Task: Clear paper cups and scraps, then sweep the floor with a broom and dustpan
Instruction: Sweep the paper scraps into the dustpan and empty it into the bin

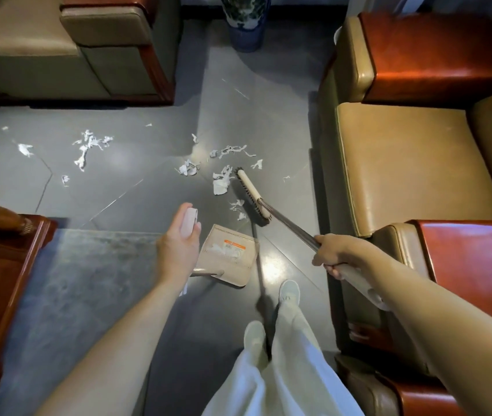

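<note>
1. Paper scraps (220, 184) lie scattered on the grey floor (118, 175). One cluster is just beside the broom head (252, 195); a second cluster (88, 145) lies well apart to the left.
2. The dustpan (229, 256) rests on the floor near the person's feet, with some scraps inside.
3. The right hand (333, 255) grips the broom handle (292, 225), fingers curled fully round it.
4. The left hand (178, 244) holds the dustpan grip (189, 220), fingers and thumb wrapped round it.
5. A leather armchair (403, 163) stands on the right, a glass-topped table (82, 280) on the left and a vase (246, 22) at the far end.
</note>
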`<control>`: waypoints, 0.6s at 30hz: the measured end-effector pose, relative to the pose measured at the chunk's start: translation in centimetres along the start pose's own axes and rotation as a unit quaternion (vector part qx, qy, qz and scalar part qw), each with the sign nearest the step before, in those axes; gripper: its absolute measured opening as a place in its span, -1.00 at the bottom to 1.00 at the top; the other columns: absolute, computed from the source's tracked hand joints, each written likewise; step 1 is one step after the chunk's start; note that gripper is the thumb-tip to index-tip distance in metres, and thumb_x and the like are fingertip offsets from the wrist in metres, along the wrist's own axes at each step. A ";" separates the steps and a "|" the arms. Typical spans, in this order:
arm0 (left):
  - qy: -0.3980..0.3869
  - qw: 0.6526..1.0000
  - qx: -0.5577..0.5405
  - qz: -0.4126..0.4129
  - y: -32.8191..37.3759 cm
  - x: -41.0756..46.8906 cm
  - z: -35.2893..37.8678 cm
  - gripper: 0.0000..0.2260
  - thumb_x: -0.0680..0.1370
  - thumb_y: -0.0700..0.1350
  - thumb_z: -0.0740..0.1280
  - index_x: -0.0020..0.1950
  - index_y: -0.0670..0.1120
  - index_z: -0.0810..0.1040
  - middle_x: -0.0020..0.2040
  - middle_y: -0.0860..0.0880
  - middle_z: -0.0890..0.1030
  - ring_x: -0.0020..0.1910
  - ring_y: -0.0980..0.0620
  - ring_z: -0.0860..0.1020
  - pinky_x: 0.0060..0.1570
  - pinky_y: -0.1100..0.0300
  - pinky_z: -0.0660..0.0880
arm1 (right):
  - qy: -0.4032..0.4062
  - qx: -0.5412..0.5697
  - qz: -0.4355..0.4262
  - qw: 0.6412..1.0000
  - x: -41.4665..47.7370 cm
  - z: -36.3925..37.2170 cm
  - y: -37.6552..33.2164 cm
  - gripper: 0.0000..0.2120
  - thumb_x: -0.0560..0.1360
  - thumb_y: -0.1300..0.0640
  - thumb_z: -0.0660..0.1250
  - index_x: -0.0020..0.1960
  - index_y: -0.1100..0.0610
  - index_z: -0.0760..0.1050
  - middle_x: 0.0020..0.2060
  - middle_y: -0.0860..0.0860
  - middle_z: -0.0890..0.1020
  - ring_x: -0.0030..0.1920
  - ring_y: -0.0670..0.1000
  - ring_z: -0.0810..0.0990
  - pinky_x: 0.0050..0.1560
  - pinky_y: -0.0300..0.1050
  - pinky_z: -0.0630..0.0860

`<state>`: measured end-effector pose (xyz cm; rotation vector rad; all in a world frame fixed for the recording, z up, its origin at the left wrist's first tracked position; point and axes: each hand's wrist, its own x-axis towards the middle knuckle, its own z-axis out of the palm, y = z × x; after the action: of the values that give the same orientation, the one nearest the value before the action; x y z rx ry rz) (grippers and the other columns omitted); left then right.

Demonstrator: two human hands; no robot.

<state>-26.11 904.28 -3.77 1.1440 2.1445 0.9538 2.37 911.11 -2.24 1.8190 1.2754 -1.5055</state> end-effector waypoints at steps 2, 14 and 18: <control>0.002 1.000 0.002 -0.014 0.2 1.0 0.7 -0.72 0.56 -0.10 0.32 0.26 0.10 0.49 -0.12 -0.02 0.56 -0.12 -0.19 0.48 -0.09 0.06 0.44 | -0.002 -0.021 -0.001 1.000 1.5 -1.0 -1.0 -0.49 0.53 0.31 0.26 0.44 0.12 0.22 -0.30 0.13 0.46 -0.50 -0.04 0.41 -0.53 -0.27 0.45; 0.083 0.994 -0.012 -0.072 1.6 7.0 3.5 -0.70 0.54 -0.13 0.34 0.26 0.08 0.51 -0.07 0.00 0.57 -0.12 -0.09 0.48 -0.09 0.15 0.38 | -0.106 -0.253 -0.038 0.961 4.7 -2.1 -1.9 -0.35 0.52 0.37 0.22 0.53 0.12 0.06 -0.26 0.12 0.56 -0.45 -0.01 0.50 -0.39 -0.18 0.52; 0.090 0.992 -0.014 -0.085 2.2 7.6 3.9 -0.72 0.54 -0.14 0.34 0.24 0.07 0.51 -0.10 -0.03 0.57 -0.14 -0.12 0.48 -0.11 0.18 0.34 | -0.141 -0.222 -0.028 0.964 3.3 -5.2 -1.1 -0.30 0.57 0.30 0.18 0.57 -0.03 -0.09 -0.32 0.10 0.52 -0.50 -0.05 0.47 -0.51 -0.25 0.49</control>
<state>-26.11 912.91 -5.34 0.8730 2.3208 1.0385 4.00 916.98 -3.57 1.2463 1.3915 -1.3160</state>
